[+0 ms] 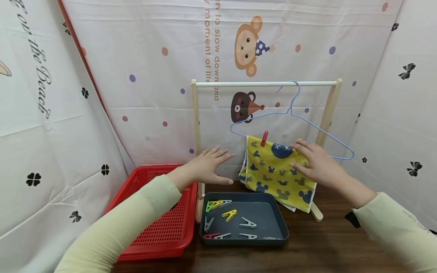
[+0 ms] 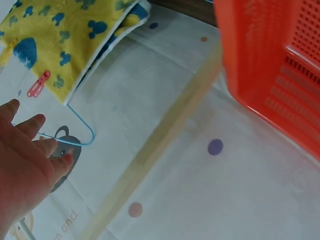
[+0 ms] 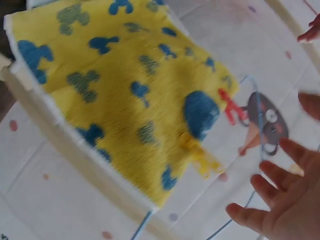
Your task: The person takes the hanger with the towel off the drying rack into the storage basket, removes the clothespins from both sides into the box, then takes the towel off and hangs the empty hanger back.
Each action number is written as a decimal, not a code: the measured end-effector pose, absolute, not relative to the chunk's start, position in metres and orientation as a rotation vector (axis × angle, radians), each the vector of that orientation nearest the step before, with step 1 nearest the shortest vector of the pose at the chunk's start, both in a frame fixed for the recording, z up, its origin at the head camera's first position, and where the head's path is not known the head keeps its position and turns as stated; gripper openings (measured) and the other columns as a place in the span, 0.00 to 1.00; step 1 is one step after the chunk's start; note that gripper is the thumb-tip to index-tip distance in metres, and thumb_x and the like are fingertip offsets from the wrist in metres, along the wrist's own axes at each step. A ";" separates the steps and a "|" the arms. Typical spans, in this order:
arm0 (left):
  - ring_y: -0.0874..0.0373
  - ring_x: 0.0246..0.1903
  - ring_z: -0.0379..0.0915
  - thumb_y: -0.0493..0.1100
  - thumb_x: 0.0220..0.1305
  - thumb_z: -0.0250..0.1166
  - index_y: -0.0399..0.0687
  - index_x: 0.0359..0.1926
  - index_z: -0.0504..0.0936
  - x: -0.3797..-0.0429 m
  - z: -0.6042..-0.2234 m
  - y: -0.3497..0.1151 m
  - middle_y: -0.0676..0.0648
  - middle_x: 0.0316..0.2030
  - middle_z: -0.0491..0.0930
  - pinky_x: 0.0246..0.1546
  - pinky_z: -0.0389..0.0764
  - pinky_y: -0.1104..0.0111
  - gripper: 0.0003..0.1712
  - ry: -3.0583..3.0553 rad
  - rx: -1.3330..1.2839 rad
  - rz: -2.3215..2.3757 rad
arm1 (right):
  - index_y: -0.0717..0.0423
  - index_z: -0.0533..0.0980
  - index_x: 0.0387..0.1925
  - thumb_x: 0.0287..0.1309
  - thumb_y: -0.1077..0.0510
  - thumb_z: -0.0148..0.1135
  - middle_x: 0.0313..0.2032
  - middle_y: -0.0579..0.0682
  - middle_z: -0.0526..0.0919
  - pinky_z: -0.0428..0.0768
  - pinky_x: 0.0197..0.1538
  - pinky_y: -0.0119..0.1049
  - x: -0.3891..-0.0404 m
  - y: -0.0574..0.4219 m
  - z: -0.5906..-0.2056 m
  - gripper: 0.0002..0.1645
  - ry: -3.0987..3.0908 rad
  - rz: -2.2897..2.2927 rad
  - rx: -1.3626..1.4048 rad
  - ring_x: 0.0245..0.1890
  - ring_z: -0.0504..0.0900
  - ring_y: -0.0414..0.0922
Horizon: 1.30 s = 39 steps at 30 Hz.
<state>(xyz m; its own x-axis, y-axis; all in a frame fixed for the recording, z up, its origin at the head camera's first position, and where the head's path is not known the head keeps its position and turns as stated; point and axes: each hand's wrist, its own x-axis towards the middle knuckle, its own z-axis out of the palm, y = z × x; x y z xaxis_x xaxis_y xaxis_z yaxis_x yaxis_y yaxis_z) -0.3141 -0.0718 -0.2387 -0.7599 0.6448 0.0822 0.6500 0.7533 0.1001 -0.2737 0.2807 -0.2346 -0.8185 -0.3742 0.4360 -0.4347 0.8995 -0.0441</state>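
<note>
A yellow towel (image 1: 278,172) with blue mouse-head prints hangs folded over the lower bar of a blue wire hanger (image 1: 308,120). Two clothespins pin it there, a red clothespin (image 1: 264,138) on the left and a yellow clothespin (image 3: 200,156) on the right. My right hand (image 1: 319,167) is beside the towel's right part, fingers spread and holding nothing. Left of the towel my left hand (image 1: 206,167) reaches out with straight, parted fingers, also holding nothing. In the left wrist view the red clothespin sits just beyond the left fingertips.
The hanger's hook rests on the white rod (image 1: 239,84) of a wooden-post rack. In front is a dark grey tray (image 1: 266,214) with several clothespins in grey, yellow, green and red. A red plastic basket (image 1: 164,231) stands left of it on the brown wooden table (image 1: 324,246).
</note>
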 end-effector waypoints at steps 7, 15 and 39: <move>0.46 0.82 0.45 0.64 0.68 0.64 0.58 0.81 0.54 -0.320 -0.235 -0.048 0.45 0.81 0.54 0.79 0.54 0.46 0.48 -2.887 -1.113 -0.249 | 0.71 0.68 0.67 0.68 0.60 0.63 0.67 0.77 0.67 0.65 0.65 0.74 -0.291 0.309 -0.233 0.31 -2.473 0.333 0.431 0.64 0.66 0.76; 0.50 0.80 0.54 0.60 0.70 0.63 0.62 0.80 0.57 -0.326 -0.230 -0.023 0.47 0.80 0.58 0.78 0.61 0.51 0.43 -2.912 -1.079 -0.265 | 0.73 0.61 0.71 0.71 0.60 0.58 0.64 0.81 0.67 0.65 0.63 0.75 -0.302 0.343 -0.231 0.35 -2.453 0.365 0.190 0.63 0.65 0.77; 0.49 0.75 0.64 0.56 0.75 0.59 0.55 0.79 0.60 -0.339 -0.234 0.003 0.46 0.77 0.65 0.75 0.67 0.54 0.37 -2.880 -1.037 -0.371 | 0.77 0.74 0.42 0.74 0.66 0.49 0.38 0.76 0.79 0.69 0.40 0.61 -0.326 0.373 -0.259 0.13 -2.146 0.515 0.141 0.37 0.77 0.71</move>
<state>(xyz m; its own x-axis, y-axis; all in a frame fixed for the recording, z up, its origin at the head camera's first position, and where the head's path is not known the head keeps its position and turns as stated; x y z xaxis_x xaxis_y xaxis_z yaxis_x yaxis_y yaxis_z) -0.3392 0.0035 -0.2338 -0.7724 0.6205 0.1355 0.6346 0.7451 0.2052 -0.3258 0.3731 -0.2585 -0.5915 0.0878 0.8015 -0.2854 0.9069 -0.3099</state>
